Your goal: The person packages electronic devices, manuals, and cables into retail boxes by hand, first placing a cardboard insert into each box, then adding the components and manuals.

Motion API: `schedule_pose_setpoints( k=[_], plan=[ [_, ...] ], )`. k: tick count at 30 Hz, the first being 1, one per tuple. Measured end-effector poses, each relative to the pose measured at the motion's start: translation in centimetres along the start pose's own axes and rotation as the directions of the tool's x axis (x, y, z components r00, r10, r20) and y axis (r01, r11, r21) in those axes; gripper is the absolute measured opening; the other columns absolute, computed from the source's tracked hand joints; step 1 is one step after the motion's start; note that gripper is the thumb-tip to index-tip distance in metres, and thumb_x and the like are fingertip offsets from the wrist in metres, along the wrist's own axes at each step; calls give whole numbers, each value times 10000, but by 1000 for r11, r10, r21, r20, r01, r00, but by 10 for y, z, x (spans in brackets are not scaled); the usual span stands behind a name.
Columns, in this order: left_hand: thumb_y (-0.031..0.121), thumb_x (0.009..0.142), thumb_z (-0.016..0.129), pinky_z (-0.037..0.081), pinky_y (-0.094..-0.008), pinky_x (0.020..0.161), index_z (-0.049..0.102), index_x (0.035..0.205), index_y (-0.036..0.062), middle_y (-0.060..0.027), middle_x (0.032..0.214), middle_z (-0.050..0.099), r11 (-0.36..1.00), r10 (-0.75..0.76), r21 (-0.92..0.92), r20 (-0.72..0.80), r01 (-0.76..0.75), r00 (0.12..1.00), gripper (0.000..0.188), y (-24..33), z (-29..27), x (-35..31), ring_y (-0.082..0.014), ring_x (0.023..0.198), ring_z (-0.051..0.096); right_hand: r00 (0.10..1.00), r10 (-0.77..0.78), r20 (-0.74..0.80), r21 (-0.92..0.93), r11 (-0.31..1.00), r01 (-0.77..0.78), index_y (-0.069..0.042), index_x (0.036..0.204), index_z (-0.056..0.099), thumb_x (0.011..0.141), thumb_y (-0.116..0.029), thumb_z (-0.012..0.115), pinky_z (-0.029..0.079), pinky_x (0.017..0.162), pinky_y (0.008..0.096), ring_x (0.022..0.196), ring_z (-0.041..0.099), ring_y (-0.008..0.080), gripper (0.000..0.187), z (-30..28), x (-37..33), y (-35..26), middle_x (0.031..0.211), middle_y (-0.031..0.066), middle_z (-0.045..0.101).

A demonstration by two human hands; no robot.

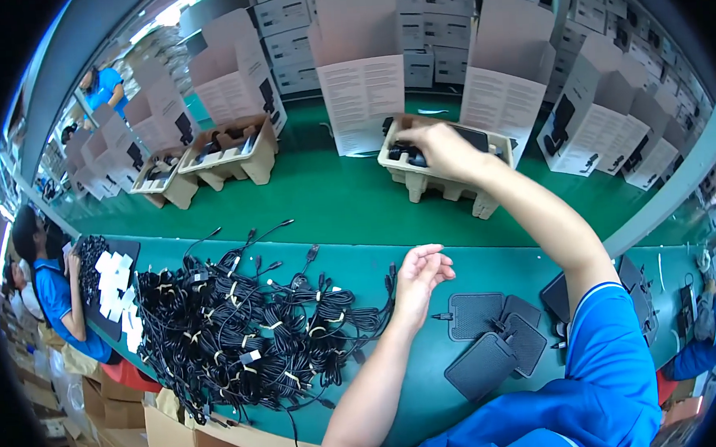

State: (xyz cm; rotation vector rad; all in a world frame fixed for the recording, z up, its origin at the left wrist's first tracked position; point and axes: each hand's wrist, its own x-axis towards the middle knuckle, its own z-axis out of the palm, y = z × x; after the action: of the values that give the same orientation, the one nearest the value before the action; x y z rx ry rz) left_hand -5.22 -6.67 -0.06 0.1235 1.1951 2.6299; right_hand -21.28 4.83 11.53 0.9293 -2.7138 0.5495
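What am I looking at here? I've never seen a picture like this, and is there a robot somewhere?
No robot: these are a person's two bare hands. The single picture comes from a wide fisheye camera on that person's head, looking down, so straight edges bend.

On the green table lies a big heap of black cables, many tied in bundles; to its right are flat black pads. Behind stand open white boxes.

The right hand reaches into a tan moulded tray; whether its fingers grip anything is hidden. The left hand hovers between cables and pads, seemingly empty.
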Motion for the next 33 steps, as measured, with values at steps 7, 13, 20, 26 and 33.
schedule_pose_setpoints(
  k=[7,13,20,26,33],
  plan=[
    [108,896,473,467,-272,708,454,1083,-4,-124,891,539,1000,30,9,14,-30,999,219,-2,-3,1,-168,741,543,955,-272,-115,-133,957,256,13,912,611,740,-27,466,458,759,360,816,595,303,229,27,2,14,888,157,629],
    [104,883,495,469,-280,718,456,1086,-5,-125,899,544,1000,14,-7,8,-14,1000,233,-1,1,2,-174,738,545,996,-79,39,-194,977,85,-3,850,613,747,-58,467,469,732,369,763,605,311,188,20,4,13,806,155,624],
    [90,866,512,460,-297,727,475,1070,-9,-126,877,558,995,24,101,-5,-23,1000,229,-6,8,2,-177,734,540,937,-250,-244,-434,892,125,-35,701,579,709,-127,497,467,520,350,547,546,286,124,55,12,32,678,157,578],
    [109,868,522,447,-258,705,483,1070,13,-108,859,554,989,58,134,5,-58,998,228,-3,0,0,-147,721,525,939,-168,-299,-312,948,70,-78,706,632,688,-106,517,470,582,363,635,561,255,121,76,14,26,744,123,610],
    [94,885,490,429,-237,726,461,1099,-4,-98,870,549,985,4,171,51,-12,999,237,-7,8,0,-127,747,510,861,-2,-508,-332,923,-194,-43,737,647,720,-125,502,449,648,348,717,534,257,167,83,4,30,834,174,605]
  ],
)
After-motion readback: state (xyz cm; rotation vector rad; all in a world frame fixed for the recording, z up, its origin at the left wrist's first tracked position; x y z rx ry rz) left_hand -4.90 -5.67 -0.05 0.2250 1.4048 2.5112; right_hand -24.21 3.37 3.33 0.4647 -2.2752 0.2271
